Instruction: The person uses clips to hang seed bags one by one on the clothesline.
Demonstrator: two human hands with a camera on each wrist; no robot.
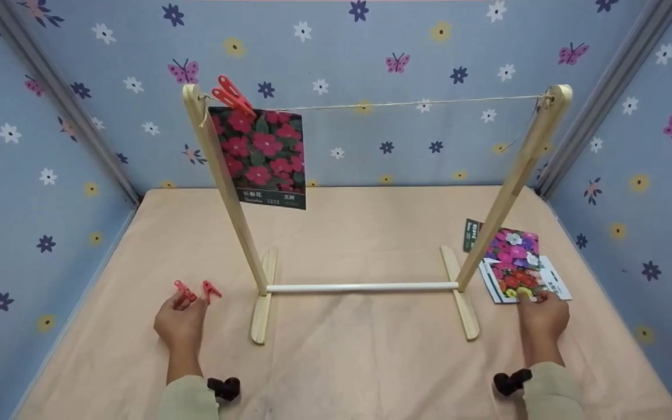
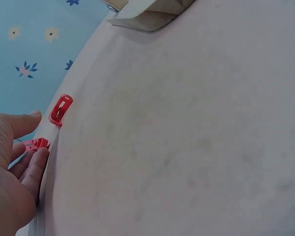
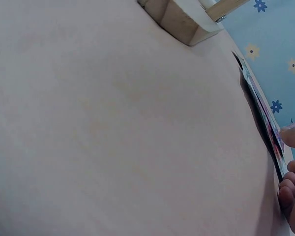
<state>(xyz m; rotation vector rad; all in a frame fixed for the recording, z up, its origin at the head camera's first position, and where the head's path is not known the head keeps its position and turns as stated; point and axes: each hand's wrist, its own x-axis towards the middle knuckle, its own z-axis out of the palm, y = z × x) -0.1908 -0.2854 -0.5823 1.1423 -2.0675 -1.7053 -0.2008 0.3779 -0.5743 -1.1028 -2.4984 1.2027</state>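
Observation:
Two red clips lie at the left in the head view; the left hand (image 1: 181, 326) has its fingers at the left clip (image 1: 185, 290), the other clip (image 1: 212, 290) beside it. In the left wrist view the thumb stands apart from the fingertips, which touch a clip (image 2: 38, 143). At the right, the right hand (image 1: 546, 319) pinches the near edge of a flower card (image 1: 520, 279) on a small pile, thumb on top. A red-flower card (image 1: 266, 153) hangs from the string (image 1: 394, 104) under red clips (image 1: 233, 95), near the left post.
A wooden frame with a left post (image 1: 228, 204), a right post (image 1: 508, 192) and a white crossbar (image 1: 365, 287) stands mid-table between the hands. Its flat feet (image 1: 260, 321) rest on the pale cloth (image 1: 365, 356). Patterned walls (image 1: 336, 64) enclose the back and sides.

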